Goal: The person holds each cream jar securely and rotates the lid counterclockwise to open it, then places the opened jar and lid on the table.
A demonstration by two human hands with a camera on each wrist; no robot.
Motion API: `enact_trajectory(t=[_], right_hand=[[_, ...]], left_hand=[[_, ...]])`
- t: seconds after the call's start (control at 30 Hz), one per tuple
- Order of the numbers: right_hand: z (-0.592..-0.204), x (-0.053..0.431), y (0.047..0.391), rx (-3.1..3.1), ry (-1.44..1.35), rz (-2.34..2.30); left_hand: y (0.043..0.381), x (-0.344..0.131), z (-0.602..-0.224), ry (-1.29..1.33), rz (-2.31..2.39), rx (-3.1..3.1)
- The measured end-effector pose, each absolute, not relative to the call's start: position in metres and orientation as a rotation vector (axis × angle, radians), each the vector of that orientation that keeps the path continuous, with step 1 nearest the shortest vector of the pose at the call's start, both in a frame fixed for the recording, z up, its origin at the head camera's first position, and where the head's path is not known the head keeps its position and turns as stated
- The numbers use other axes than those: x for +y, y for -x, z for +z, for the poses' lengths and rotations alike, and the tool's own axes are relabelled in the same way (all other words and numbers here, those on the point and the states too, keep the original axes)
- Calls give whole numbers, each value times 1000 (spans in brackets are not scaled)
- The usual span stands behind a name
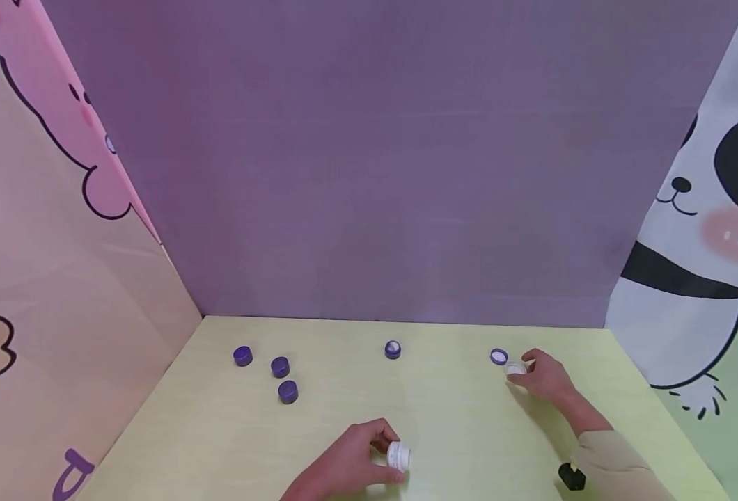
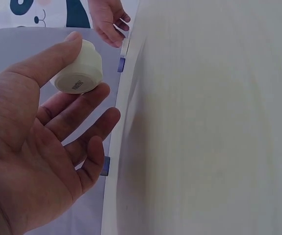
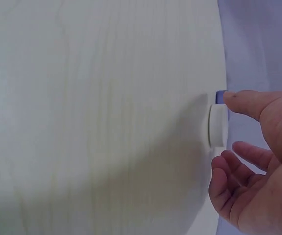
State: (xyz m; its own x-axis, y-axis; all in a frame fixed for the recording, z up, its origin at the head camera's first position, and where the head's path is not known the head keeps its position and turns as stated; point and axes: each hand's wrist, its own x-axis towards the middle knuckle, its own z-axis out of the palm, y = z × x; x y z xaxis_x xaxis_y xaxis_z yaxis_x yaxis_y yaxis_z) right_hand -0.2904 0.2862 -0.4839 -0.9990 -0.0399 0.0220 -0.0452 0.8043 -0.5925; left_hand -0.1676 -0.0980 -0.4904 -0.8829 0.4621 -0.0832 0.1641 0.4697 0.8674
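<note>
My left hand pinches a small white jar between thumb and fingers, above the front of the table. In the left wrist view the jar shows a flat base with small dark print. At the right rear, my right hand is spread around another low white jar on the table. In the right wrist view a gap shows between the fingers and this jar; the thumb is near a purple cap. That cap lies with its pale inside up.
Three purple caps sit at the rear left of the pale table. A purple, shiny-topped round piece stands at the rear middle. Behind the table rises a purple panel, with printed panels at both sides.
</note>
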Motion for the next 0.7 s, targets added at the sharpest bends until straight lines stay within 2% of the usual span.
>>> enact_trajectory(t=[0.27,0.7], right_hand=[[-471,272,272,-2929,-209,960],[-454,227,217,-2894,-493,1179]], left_hand=[[169,-98,-491,-576,1389,2403],[170,-101,-491,-588,1368,2415]])
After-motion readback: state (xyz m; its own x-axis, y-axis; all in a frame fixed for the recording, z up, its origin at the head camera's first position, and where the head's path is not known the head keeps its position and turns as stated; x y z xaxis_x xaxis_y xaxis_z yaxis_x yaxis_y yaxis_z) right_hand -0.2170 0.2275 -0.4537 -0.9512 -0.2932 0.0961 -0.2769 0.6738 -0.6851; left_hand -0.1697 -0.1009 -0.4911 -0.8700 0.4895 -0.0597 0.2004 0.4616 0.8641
